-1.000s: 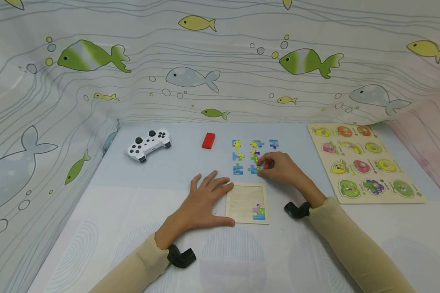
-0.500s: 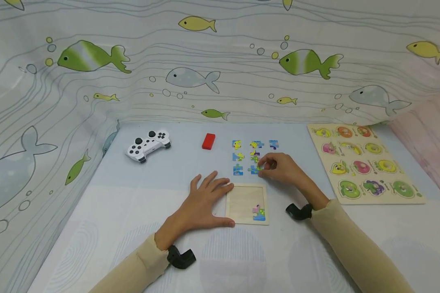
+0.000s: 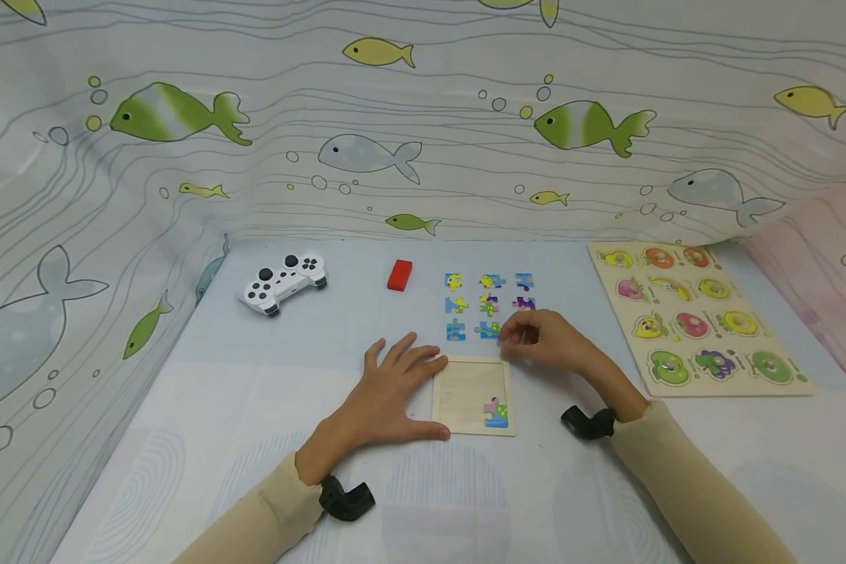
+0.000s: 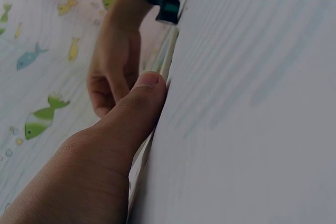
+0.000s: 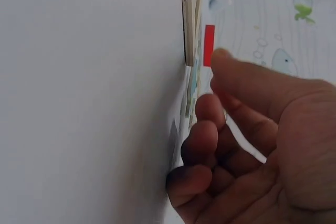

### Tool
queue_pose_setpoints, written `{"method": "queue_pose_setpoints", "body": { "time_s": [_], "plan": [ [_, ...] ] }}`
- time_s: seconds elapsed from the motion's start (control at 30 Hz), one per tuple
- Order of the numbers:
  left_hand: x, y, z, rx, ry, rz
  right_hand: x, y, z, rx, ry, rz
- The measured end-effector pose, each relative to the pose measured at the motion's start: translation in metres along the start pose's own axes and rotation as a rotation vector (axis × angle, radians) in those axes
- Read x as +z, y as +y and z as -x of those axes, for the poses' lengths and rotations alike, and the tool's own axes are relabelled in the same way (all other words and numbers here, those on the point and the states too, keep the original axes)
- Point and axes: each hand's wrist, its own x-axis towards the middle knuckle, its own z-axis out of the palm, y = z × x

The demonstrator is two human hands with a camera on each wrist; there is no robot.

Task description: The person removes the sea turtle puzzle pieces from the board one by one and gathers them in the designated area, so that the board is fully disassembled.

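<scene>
My left hand [image 3: 388,392] lies with fingers spread at the left side of a shallow square wooden puzzle tray [image 3: 465,396]. An index finger touches its upper left corner and the thumb its lower left. One jigsaw piece [image 3: 496,413] sits in the tray's lower right corner. Beyond the tray, my right hand [image 3: 550,342] hovers low with loosely bent fingers, just right of a blue and green jigsaw piece [image 3: 488,330]. In the right wrist view no piece shows between thumb and fingers [image 5: 202,139]. Contact with that piece is unclear.
More jigsaw pieces lie in rows behind the tray, among them a purple and blue piece [image 3: 524,303]. A red block [image 3: 399,275] and a white game controller [image 3: 285,283] lie further left. At the right is a wooden fruit puzzle board [image 3: 698,321].
My right hand has drawn back slightly toward me and to the right, uncovering the purple and blue jigsaw piece. My left hand stays at the tray. The head view has tilted a little.
</scene>
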Motion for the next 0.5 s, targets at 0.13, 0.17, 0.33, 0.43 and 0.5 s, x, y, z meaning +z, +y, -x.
{"method": "queue_pose_setpoints", "body": {
  "time_s": [0.13,0.17,0.33,0.43,0.5],
  "plan": [
    [-0.001,0.0,0.0,-0.006,-0.007,-0.005,0.002,-0.002,0.005,-0.075,-0.076,-0.027],
    [-0.001,0.0,0.0,-0.007,-0.008,-0.006,0.002,-0.003,0.006,-0.085,-0.093,-0.034],
    [-0.001,0.001,0.0,-0.009,-0.016,-0.003,0.004,-0.01,0.012,-0.132,-0.15,-0.056],
    [-0.001,0.001,0.0,-0.007,-0.014,0.001,0.006,-0.013,0.017,-0.172,-0.181,-0.047],
    [-0.001,0.001,0.0,-0.004,-0.011,0.001,0.007,-0.015,0.02,-0.199,-0.208,-0.038]
  ]
}}
